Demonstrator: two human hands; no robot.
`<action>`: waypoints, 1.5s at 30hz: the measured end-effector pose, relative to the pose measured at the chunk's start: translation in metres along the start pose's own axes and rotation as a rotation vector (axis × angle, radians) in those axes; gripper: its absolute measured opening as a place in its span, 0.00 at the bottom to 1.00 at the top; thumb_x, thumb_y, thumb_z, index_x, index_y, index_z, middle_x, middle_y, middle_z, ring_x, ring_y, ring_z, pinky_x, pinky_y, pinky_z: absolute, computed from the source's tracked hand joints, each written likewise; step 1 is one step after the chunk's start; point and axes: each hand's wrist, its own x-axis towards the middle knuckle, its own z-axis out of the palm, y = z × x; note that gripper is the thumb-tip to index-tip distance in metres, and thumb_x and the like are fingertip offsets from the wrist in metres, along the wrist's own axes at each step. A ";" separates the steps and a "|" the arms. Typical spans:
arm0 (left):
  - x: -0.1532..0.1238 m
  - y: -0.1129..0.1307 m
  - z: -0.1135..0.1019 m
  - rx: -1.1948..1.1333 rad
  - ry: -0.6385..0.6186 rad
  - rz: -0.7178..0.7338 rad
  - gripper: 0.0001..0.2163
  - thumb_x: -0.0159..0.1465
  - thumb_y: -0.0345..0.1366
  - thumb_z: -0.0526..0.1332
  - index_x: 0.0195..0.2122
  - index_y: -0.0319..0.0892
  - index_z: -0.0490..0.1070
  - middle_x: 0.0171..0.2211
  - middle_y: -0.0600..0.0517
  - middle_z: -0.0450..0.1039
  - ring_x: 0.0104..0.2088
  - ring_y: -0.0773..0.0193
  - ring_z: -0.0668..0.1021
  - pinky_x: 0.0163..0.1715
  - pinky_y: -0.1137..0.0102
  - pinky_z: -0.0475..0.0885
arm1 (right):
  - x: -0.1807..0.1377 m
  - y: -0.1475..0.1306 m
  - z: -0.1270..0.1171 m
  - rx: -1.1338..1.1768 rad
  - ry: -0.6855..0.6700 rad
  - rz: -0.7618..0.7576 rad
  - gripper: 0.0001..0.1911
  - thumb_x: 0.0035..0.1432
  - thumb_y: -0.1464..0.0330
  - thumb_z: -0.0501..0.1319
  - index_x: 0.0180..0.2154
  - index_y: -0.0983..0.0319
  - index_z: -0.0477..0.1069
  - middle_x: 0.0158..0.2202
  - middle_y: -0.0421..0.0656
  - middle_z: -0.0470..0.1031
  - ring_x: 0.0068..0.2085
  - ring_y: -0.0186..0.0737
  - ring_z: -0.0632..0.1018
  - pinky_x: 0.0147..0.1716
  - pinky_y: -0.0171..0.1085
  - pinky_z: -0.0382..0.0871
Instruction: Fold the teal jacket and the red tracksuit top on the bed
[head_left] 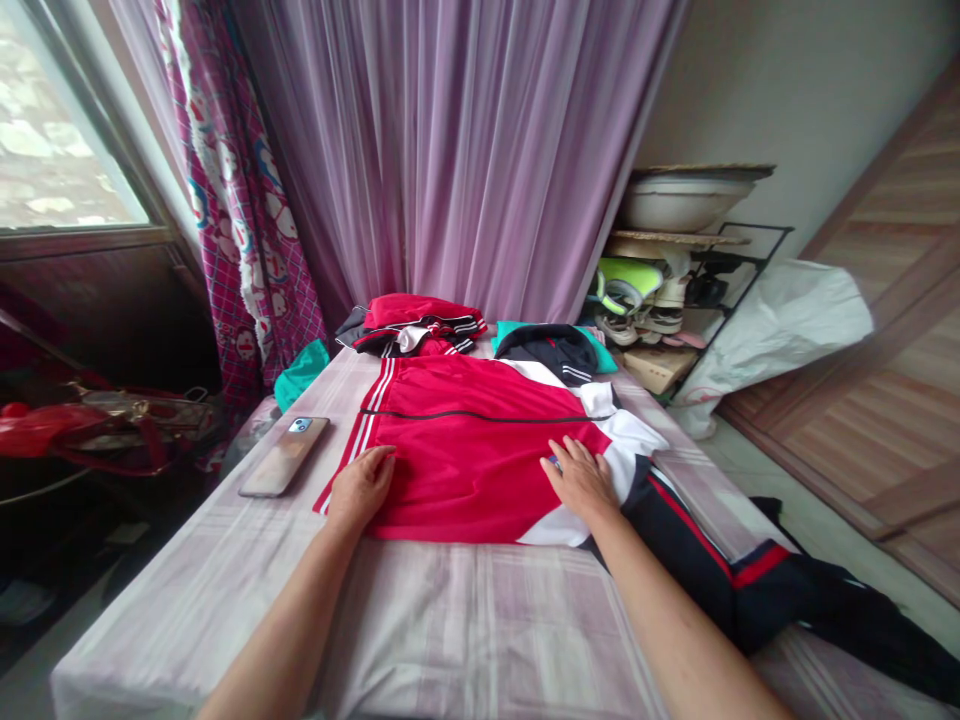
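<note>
The red jacket [465, 440] lies flat on the bed [450, 630] at the middle of the frame, its longer side seemingly running left to right, directly under both hands. The left hand [361, 487] rests palm down on its lower left corner by the white stripes. The right hand [579, 478] lies on the lower right part, where red meets white. Each grip is spread flat, pinching nothing, and neither hand is nearer than the other. A phone [285, 456] lies just left of the jacket, apart from it. Dark striped cloth [750, 575] trails from beside the right hand to the lower right, off the bed's edge. Folded clothes [412, 322] sit beyond, by the curtain [465, 150].
</note>
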 end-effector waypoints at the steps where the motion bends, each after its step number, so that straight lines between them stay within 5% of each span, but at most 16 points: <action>1: 0.001 -0.001 0.000 -0.010 -0.020 0.031 0.18 0.69 0.44 0.51 0.52 0.46 0.75 0.52 0.47 0.79 0.51 0.57 0.80 0.53 0.62 0.75 | 0.001 0.000 0.002 -0.004 0.009 0.000 0.28 0.70 0.57 0.46 0.67 0.58 0.62 0.70 0.51 0.58 0.70 0.49 0.58 0.65 0.55 0.50; 4: 0.004 -0.001 0.002 0.007 -0.114 0.134 0.20 0.67 0.44 0.54 0.56 0.43 0.74 0.62 0.43 0.70 0.59 0.55 0.75 0.60 0.59 0.70 | 0.002 0.001 0.005 -0.008 0.026 0.001 0.28 0.69 0.57 0.47 0.66 0.57 0.63 0.69 0.50 0.59 0.69 0.49 0.59 0.65 0.54 0.52; 7: 0.004 0.006 0.004 0.132 -0.204 0.139 0.21 0.67 0.46 0.56 0.58 0.46 0.73 0.67 0.43 0.63 0.66 0.48 0.66 0.66 0.45 0.57 | 0.002 0.002 0.006 -0.006 0.034 0.000 0.27 0.69 0.58 0.49 0.65 0.57 0.64 0.69 0.50 0.60 0.69 0.48 0.60 0.64 0.54 0.53; 11: 0.003 0.015 0.003 0.218 -0.281 0.097 0.22 0.69 0.49 0.55 0.62 0.52 0.68 0.68 0.46 0.61 0.69 0.45 0.59 0.64 0.32 0.46 | 0.002 0.004 0.008 -0.019 0.040 -0.016 0.27 0.69 0.58 0.49 0.65 0.58 0.64 0.69 0.50 0.61 0.68 0.49 0.62 0.64 0.54 0.55; 15: 0.003 0.015 0.001 0.217 -0.314 0.124 0.24 0.69 0.51 0.53 0.63 0.51 0.67 0.69 0.46 0.60 0.70 0.47 0.59 0.65 0.36 0.49 | 0.003 0.006 0.009 -0.032 0.043 -0.015 0.27 0.68 0.58 0.49 0.65 0.58 0.65 0.69 0.50 0.61 0.68 0.50 0.62 0.63 0.54 0.55; 26: 0.006 -0.014 0.015 0.123 -0.140 0.170 0.24 0.68 0.54 0.54 0.61 0.53 0.69 0.70 0.47 0.56 0.68 0.47 0.62 0.66 0.45 0.56 | 0.002 0.001 0.002 0.004 -0.015 0.022 0.28 0.69 0.58 0.48 0.67 0.57 0.61 0.71 0.49 0.57 0.70 0.48 0.58 0.66 0.53 0.49; 34: 0.007 0.001 0.016 0.273 -0.151 0.111 0.23 0.68 0.52 0.54 0.59 0.49 0.72 0.65 0.46 0.66 0.68 0.48 0.62 0.66 0.46 0.58 | 0.001 -0.001 -0.002 0.045 -0.028 0.023 0.29 0.70 0.56 0.47 0.67 0.56 0.60 0.71 0.49 0.56 0.70 0.48 0.57 0.66 0.53 0.49; 45: 0.010 0.011 0.010 0.309 -0.180 0.078 0.23 0.69 0.50 0.53 0.60 0.48 0.70 0.65 0.47 0.66 0.69 0.49 0.61 0.66 0.46 0.58 | -0.001 -0.002 -0.007 0.084 -0.036 0.026 0.30 0.69 0.56 0.47 0.68 0.58 0.60 0.71 0.49 0.56 0.70 0.47 0.57 0.66 0.53 0.47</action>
